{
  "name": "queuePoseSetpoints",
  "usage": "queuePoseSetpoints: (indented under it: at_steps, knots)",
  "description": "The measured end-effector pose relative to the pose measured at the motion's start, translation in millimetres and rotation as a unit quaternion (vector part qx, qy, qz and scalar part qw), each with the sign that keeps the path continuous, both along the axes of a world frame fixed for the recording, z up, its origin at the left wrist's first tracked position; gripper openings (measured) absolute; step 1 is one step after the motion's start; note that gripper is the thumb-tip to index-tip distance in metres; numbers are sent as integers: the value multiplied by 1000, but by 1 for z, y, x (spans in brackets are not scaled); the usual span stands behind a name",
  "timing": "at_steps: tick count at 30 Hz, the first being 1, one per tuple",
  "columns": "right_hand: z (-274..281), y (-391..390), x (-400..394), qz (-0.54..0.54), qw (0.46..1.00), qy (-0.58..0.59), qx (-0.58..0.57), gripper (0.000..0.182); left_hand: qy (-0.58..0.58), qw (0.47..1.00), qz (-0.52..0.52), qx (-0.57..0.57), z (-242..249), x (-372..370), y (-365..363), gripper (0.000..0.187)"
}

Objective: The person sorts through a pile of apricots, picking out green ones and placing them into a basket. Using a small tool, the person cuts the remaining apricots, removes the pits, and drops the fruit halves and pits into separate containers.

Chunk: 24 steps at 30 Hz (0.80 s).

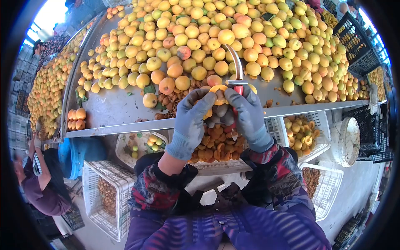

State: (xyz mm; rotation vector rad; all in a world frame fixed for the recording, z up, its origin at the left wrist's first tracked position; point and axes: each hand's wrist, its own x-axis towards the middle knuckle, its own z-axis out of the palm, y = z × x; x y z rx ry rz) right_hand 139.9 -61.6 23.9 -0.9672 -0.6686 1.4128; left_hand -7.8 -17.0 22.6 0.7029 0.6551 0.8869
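Note:
Both of my grey-gloved hands meet over the table's front edge. My left hand has its fingers closed on a cut-open apricot, whose hollow inside faces up. My right hand grips a curved knife with a red handle, its blade pointing up and away from me. The right fingers also touch or nearly touch the apricot's right side; exact contact is hidden. Below my hands are many apricot halves in a white crate. Brown pits lie on the tabletop just beyond my left hand.
A big heap of whole apricots covers the metal table. White crates with pits, a blue barrel and a white bucket stand below. Another person works at left. Black crates are at right.

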Motion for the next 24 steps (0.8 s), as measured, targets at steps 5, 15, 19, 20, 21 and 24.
queuePoseSetpoints:
  at_steps: [5,15,19,20,21,24]
  knots:
    - [0,-1,-18,-109,975,-175,86,19,103,995,-10,15,5,-4,5,22]
    - [-15,0,-13,-115,784,-556,252,36,70,996,-40,29,0,-18,11,21]
    - [-19,3,-12,-108,736,-598,298,39,13,999,-46,-2,-7,-17,14,21]
    - [-18,4,-12,-108,736,-598,298,39,15,999,-30,-2,-10,-16,15,22]
    - [-17,6,-13,-116,742,-592,292,35,15,999,-30,-2,-16,-14,16,22]
    - [-13,11,-14,-121,834,-499,202,28,7,1000,2,19,-23,-10,17,24]
